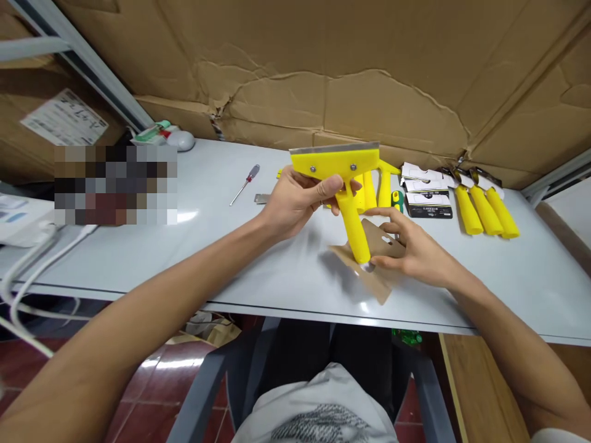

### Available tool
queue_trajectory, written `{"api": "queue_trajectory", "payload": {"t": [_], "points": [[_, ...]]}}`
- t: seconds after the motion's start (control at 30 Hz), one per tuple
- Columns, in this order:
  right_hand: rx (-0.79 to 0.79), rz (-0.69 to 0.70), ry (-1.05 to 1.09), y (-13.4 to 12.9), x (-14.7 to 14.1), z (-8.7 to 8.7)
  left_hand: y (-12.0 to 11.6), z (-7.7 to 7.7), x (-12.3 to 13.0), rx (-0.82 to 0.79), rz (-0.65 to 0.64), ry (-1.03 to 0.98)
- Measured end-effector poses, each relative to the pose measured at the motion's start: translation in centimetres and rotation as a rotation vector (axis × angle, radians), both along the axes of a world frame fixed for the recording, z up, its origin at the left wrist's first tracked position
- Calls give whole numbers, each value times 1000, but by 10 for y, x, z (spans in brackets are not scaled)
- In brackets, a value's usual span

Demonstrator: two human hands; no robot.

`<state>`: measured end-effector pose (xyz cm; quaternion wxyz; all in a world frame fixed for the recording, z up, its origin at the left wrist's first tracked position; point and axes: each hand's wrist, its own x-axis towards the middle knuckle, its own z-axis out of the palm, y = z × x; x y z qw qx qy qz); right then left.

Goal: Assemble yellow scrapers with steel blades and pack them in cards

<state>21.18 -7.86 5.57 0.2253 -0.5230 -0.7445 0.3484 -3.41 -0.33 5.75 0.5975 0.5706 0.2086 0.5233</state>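
Note:
My left hand (298, 200) is closed on a yellow scraper (353, 227), gripping it just below the wide head. Its metal blade edge faces up and away, two screws show in the head, and the handle slants down toward me. My right hand (415, 249) is beside the lower handle, fingers curved and spread apart, the thumb close to the handle's end. A piece of brown card (376, 286) is under the handle and by the right fingers; whether they touch it I cannot tell.
A screwdriver (245, 183) lies left of the hands on the white table (207, 246). Behind are more yellow scraper handles (385, 187), black-and-white packets (429, 205) and several yellow-handled tools (489, 212). Cardboard (346, 104) walls the back; white cables (28, 271) hang at left.

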Motion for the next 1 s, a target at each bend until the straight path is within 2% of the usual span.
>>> {"api": "queue_trajectory", "payload": {"t": [0.13, 0.27, 0.37, 0.43, 0.57, 0.77, 0.9, 1.0], "points": [[-186, -70, 265, 6, 9, 2, 3, 2, -2, -14, 74, 4], [-307, -178, 560, 9, 6, 3, 6, 5, -2, -63, 173, -12], [-372, -115, 797, 9, 2, 5, 7, 5, -1, -131, 230, -48], [-326, -73, 860, 9, 2, 5, 9, 5, -2, -159, 239, -93], [-149, -61, 817, 10, 6, 1, 11, 8, -4, -180, 234, -148], [-71, -19, 734, 14, 5, -6, 8, 13, -4, -216, 219, -147], [46, -89, 565, 16, 4, -13, 5, 13, -3, -194, 183, -208], [26, -120, 482, 16, 4, -15, 3, 14, -4, -180, 154, -212]]}}
